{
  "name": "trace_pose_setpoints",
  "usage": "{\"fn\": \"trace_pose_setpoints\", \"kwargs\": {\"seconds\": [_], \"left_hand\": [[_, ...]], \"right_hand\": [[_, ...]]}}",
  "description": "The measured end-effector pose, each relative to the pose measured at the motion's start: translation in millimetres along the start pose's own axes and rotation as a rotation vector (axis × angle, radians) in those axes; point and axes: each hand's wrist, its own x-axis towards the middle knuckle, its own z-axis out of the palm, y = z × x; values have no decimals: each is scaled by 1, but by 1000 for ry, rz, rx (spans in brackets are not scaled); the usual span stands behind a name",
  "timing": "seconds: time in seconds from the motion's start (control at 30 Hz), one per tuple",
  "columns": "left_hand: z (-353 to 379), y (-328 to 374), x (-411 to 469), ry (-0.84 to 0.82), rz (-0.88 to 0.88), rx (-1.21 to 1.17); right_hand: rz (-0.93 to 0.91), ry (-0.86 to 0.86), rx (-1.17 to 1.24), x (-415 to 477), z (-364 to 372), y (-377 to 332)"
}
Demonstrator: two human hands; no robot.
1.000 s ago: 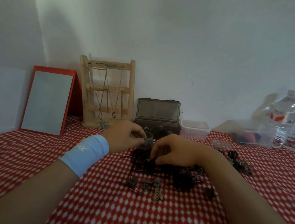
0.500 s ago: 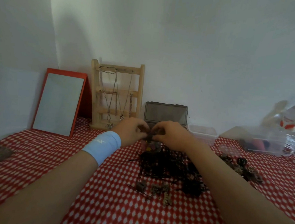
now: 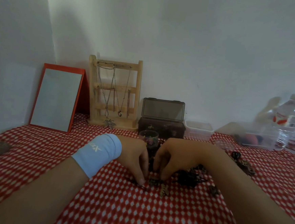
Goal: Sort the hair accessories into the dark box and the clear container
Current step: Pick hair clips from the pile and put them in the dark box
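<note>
Both hands pinch narrowly: left hand (image 3: 135, 161), right hand (image 3: 173, 159) at small clips (image 3: 155, 181); light, stiff, snaggy, we judge, best taken by the spine.

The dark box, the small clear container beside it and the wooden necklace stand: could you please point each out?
dark box (image 3: 161, 128): head view, front wall of base.
clear container (image 3: 198, 131): head view, front wall.
wooden necklace stand (image 3: 138, 86): head view, right upright post.

Home dressing/vanity corner: tabletop (image 3: 34, 149) under red-and-white patterned cloth pushed against plain white walls; red-framed mirror (image 3: 57, 97) propped up; wooden jewelry stand (image 3: 114, 91) hung with necklaces; water bottles (image 3: 290, 123) at right.
</note>
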Motion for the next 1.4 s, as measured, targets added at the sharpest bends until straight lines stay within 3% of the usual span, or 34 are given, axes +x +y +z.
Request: {"fn": "trace_pose_setpoints", "kwargs": {"seconds": [0.23,0.37,0.6,0.93,1.07,1.3,1.4], "left_hand": [[-1,-4,-2,78,-30,6],[-2,0,-2,157,35,-21],[8,14,5,88,114,-11],[-5,-4,-2,159,77,-2],[-21,-15,1,314,25,-38],[-61,-34,47,760,-94,-66],[-70,-43,71,834,-125,-79]], "right_hand": [[3,126,-41,-14,-4,4],[-7,93,-13,-22,-2,-1],[22,-66,-38,-23,10,-13],[-49,3,-41,-21,0,0],[-59,125,25,-17,-22,14],[94,745,54,33,-61,53],[140,811,15,61,-65,66]]}}
